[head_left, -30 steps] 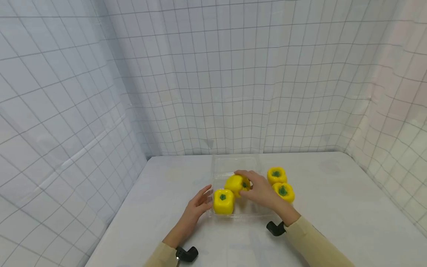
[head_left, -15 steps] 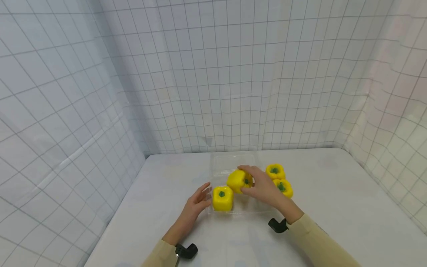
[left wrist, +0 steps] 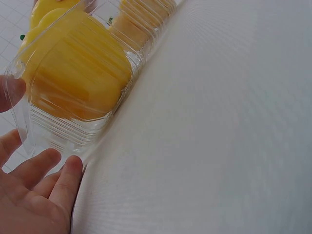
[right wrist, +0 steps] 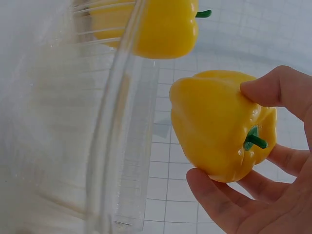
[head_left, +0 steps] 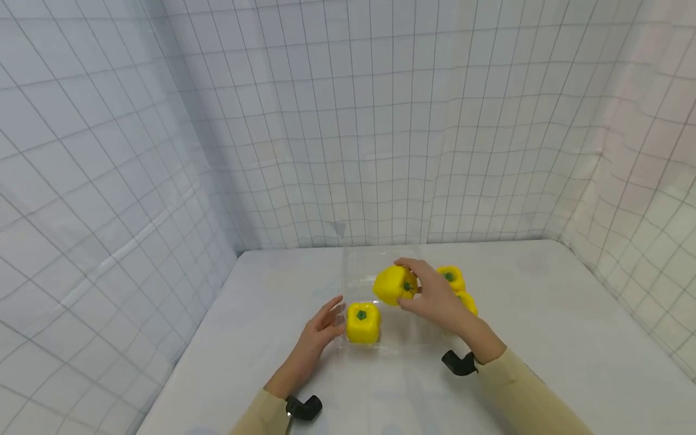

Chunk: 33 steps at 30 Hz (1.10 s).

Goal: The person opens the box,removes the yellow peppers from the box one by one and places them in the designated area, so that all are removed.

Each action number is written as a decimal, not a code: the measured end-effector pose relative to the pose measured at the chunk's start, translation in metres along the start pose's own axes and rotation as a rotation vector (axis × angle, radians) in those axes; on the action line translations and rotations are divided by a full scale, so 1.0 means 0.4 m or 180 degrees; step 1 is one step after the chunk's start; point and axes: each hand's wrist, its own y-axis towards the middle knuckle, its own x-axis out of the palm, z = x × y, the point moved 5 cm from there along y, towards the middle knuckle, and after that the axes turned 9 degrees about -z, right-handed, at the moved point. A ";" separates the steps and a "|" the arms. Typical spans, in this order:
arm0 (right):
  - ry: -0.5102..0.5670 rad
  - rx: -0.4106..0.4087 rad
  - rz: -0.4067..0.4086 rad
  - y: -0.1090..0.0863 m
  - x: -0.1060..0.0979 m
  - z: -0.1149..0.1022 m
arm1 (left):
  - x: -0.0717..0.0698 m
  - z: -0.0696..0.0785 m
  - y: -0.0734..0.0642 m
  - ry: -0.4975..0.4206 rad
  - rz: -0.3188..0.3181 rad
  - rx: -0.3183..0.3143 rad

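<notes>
My right hand point(head_left: 435, 297) grips a yellow bell pepper point(head_left: 393, 285) with a green stem, thumb on one side and fingers on the other. In the right wrist view this pepper point(right wrist: 217, 124) is tilted, its stem end toward my palm, above the rim level of a clear plastic clamshell box point(head_left: 405, 335). A second yellow pepper point(head_left: 363, 324) stands in the box's front left corner, stem up. My left hand point(head_left: 316, 335) is at the box's left side with fingers extended; in the left wrist view its fingertips point(left wrist: 73, 165) lie right at the ridged wall.
Two more yellow peppers, a rear one point(head_left: 452, 276) and a front one point(head_left: 467, 301), stand right of the box, partly behind my right hand. The box's lid point(head_left: 380, 261) lies folded back. Grid-patterned white sheets point(head_left: 348, 121) hang around the white table point(head_left: 544, 314).
My right hand has lifted the pepper up and slightly right, away from the pepper standing in the corner. The left hand has stayed by the box's side.
</notes>
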 end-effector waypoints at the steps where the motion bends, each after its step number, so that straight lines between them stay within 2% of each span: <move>1: 0.0000 -0.0012 0.0020 0.000 -0.006 -0.004 | -0.001 0.002 0.002 0.0018 0.0001 0.0005; 8: -0.0023 -0.0045 0.0108 -0.003 -0.039 -0.013 | -0.005 0.011 0.005 -0.0010 0.0042 0.0050; 19: -0.0166 -0.0084 0.0253 -0.018 -0.084 -0.017 | -0.008 -0.003 0.006 -0.0058 0.0040 0.0066; 33: -0.0091 -0.0014 0.0324 -0.041 -0.148 0.032 | -0.005 -0.007 0.003 0.0001 0.0027 0.0009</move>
